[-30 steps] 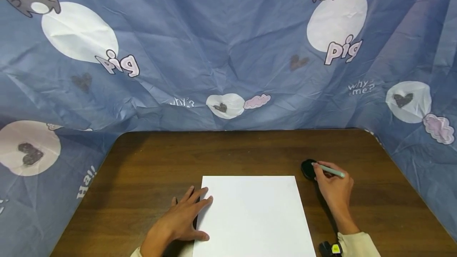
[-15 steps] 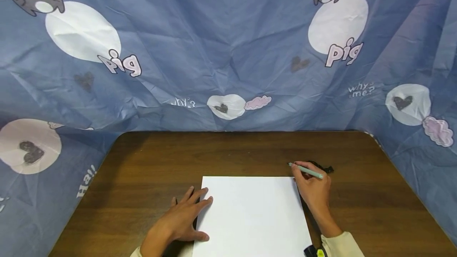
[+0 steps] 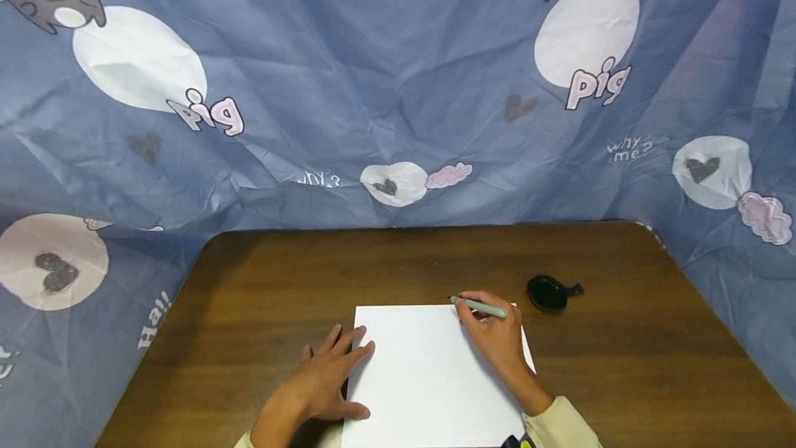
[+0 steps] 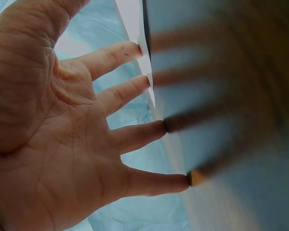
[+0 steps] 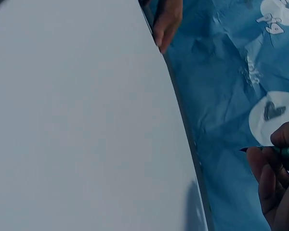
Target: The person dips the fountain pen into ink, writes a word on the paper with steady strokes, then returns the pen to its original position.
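Note:
A white sheet of paper (image 3: 417,379) lies on the brown wooden table, with no marks on its visible surface. My left hand (image 3: 320,379) spreads over its left edge; index finger and thumb rest on the sheet. In the left wrist view the fingers (image 4: 123,96) are straight, their tips down on the glossy tabletop and the paper's edge. My right hand (image 3: 497,337) pinches a pale green pen (image 3: 485,308) near its dark pointed tip, over the sheet's far edge. In the right wrist view the pen tip (image 5: 244,149) hangs clear of the paper.
A small black dish (image 3: 547,293) with a short handle sits on the table (image 3: 622,351), to the right beyond the sheet. A blue printed cloth (image 3: 348,88) hangs behind the table and at both sides.
My right hand has moved left with the pen, from over the black dish, past the sheet's far right corner, to its far edge. The dish is uncovered now. My left hand stays put.

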Demonstrator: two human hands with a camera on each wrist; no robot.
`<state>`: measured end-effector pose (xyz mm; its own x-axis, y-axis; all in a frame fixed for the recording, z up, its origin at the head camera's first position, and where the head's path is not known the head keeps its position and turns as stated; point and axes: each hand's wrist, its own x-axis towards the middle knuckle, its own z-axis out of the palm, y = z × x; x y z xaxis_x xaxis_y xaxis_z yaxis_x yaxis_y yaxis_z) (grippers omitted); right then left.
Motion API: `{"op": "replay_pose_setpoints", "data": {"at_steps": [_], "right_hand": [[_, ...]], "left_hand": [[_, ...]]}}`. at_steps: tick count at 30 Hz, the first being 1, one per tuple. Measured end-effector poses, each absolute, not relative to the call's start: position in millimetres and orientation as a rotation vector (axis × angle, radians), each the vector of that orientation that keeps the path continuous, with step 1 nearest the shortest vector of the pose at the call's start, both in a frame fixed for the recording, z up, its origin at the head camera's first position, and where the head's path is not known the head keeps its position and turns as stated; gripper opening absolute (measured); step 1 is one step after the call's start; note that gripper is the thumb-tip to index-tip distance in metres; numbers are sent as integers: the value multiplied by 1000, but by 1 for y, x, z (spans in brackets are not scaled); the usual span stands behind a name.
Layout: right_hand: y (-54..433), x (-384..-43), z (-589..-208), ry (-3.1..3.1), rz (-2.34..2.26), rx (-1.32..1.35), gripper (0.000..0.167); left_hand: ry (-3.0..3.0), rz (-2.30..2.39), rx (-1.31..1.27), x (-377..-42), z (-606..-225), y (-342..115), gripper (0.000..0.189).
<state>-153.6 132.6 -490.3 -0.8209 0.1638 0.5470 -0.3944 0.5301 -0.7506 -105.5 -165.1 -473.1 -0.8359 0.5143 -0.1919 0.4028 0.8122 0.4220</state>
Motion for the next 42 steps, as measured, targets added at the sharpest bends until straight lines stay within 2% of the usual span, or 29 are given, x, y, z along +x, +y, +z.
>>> {"op": "replay_pose_setpoints", "data": {"at_steps": [8, 21, 42], "right_hand": [[111, -149, -495, -2246, 1368, 321, 8], [85, -140, -503, -2384, 1543, 396, 11], [79, -138, -515, -2386, 1415, 452, 10]], "left_hand": [[2689, 551, 688, -104, -471, -164, 94], [2705, 522, 675, -106, -472, -165, 94], [2691, 527, 674, -106, -474, -163, 94]]}}
